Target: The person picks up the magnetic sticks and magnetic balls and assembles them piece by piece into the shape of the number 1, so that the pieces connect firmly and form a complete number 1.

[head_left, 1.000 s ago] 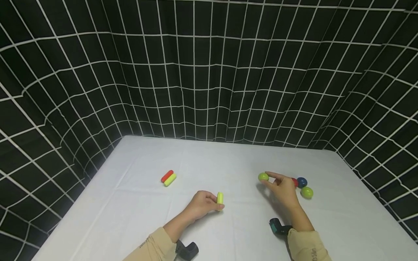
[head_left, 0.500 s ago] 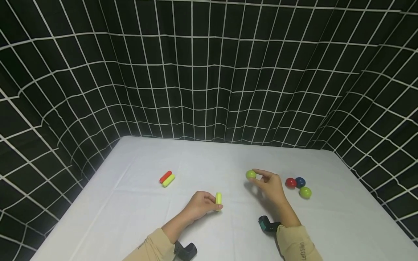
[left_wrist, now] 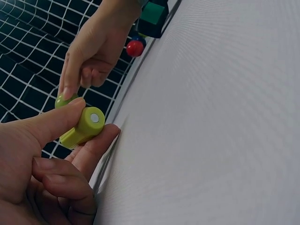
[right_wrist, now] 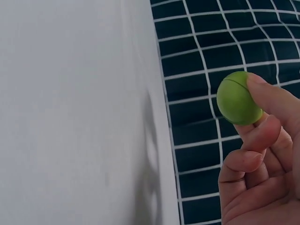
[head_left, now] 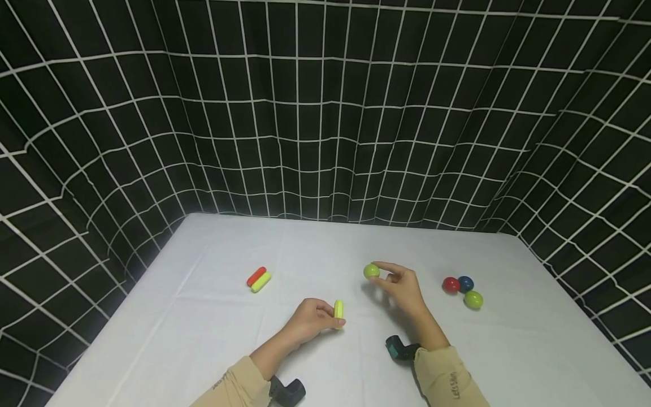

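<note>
In the head view my left hand (head_left: 311, 321) pinches a short yellow-green magnetic building stick (head_left: 339, 310) upright between thumb and fingers. The left wrist view shows the stick's round end (left_wrist: 94, 118) with a silvery disc set in it. To the right and farther back, my right hand (head_left: 404, 288) holds a green ball (head_left: 371, 271) between thumb and fingertips, above the table. A seam line crosses this green ball (right_wrist: 238, 98) in the right wrist view. From the left wrist, the ball appears just behind the stick and partly covered by my left thumb.
A red stick (head_left: 256, 276) and a yellow-green stick (head_left: 261, 282) lie side by side on the white table (head_left: 213, 350), left of my hands. At right sit a red ball (head_left: 450, 285), a blue ball (head_left: 465, 284) and another green ball (head_left: 473, 299). Dark gridded cloth (head_left: 315, 113) surrounds the back.
My right hand has carried the green ball leftward, nearer the left hand, leaving the red ball in full view. My left hand stays almost still with the stick.
</note>
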`<state>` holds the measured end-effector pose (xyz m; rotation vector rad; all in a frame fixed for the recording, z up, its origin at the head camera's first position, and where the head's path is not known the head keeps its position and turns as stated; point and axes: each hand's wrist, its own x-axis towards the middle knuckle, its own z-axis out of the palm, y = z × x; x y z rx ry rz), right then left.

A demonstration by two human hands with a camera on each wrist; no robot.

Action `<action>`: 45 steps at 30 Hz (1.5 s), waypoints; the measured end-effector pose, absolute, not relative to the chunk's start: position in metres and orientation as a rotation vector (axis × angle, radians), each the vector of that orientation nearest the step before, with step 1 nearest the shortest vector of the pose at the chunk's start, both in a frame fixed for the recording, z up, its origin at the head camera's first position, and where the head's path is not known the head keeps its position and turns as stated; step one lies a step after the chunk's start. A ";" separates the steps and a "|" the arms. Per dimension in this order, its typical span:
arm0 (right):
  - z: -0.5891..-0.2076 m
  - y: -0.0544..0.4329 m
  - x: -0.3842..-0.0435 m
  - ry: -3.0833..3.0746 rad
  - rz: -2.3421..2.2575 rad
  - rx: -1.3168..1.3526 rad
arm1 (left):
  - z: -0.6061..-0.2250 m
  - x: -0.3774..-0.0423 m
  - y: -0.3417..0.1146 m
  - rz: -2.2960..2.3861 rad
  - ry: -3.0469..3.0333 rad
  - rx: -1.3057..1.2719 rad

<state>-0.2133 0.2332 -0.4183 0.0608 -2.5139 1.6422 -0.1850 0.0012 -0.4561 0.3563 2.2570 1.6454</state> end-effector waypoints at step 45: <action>-0.408 0.184 -0.197 -2.582 1.790 0.191 | -0.454 -0.187 0.001 1.625 2.274 0.339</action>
